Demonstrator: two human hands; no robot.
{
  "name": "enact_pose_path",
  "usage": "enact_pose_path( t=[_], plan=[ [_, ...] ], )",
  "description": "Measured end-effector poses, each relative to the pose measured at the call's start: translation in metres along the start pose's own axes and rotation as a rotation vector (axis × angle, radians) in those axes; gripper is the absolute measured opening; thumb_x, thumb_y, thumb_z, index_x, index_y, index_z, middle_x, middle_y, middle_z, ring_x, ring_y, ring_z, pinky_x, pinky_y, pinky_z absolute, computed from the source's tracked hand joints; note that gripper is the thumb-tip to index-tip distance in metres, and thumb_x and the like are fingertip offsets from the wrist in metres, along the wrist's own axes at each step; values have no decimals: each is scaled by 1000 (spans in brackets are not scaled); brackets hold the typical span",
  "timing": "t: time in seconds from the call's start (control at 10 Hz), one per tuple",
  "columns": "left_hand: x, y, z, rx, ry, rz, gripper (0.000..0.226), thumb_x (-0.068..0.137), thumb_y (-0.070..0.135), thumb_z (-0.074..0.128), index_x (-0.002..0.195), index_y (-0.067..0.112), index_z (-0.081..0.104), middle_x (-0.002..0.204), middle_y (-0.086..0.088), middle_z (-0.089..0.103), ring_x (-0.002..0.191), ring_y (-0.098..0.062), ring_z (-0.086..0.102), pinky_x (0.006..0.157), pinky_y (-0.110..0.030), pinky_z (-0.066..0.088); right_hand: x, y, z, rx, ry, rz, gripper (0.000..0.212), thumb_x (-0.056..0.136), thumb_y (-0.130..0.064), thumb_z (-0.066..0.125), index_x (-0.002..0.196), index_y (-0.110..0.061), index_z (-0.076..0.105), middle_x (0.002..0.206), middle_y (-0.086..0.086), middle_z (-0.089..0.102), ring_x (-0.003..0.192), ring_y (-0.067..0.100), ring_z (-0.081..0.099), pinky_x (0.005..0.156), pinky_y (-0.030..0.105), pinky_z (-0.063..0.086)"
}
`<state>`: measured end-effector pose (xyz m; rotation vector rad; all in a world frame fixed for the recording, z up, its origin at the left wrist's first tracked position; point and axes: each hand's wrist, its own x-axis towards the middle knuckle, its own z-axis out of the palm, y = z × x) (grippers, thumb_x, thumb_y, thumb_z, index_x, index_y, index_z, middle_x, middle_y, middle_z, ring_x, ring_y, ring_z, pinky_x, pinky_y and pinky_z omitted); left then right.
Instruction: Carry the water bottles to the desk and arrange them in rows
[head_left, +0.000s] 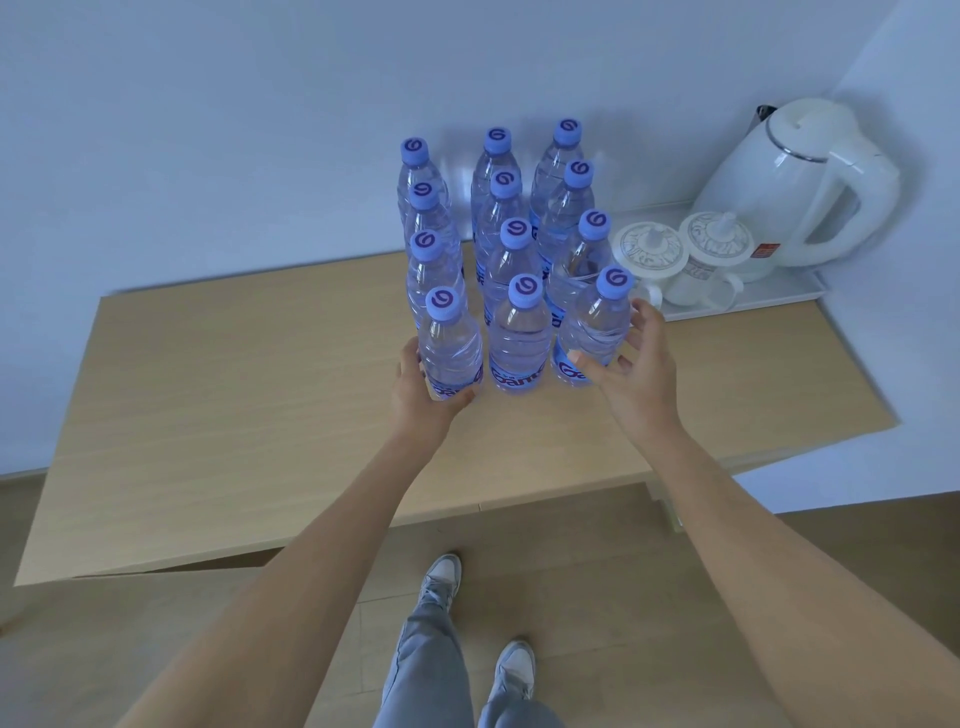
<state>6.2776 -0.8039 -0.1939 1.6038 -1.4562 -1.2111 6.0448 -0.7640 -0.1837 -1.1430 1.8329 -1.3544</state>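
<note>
12 water bottles (511, 249) stand upright in 3 files of 4 on the worktop (234, 395), toward 12 o'clock from the person, with a white kettle (795, 182) and 2 lidded cups (680, 254) on a tray (769, 299) at 2 o'clock. The left hand (423, 379) has its fingers curled round the base of the near-left bottle (449, 345); the right hand (636, 364) has fingers apart, close beside the near-right bottle (595, 327), contact uncertain. Judgement: arrangement near complete; nudge low on both end bottles, evenly, to square the front rank without toppling neighbours.

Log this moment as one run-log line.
left hand: grips front-left bottle | right hand: open beside front-right bottle | bottles: three rows on desk
</note>
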Motion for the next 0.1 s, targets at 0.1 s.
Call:
enact_pose_path(
  t=[0.1],
  plan=[
    [-8, 1, -1, -7, -2, -75, 98, 74, 22, 85, 149, 21, 23, 152, 2, 31, 135, -20, 38, 103, -36, 40, -8, -6, -1, -24, 8, -17, 82, 73, -26, 84, 126, -58, 30, 114, -57, 41, 113, -22, 44, 98, 25, 41]
  ],
)
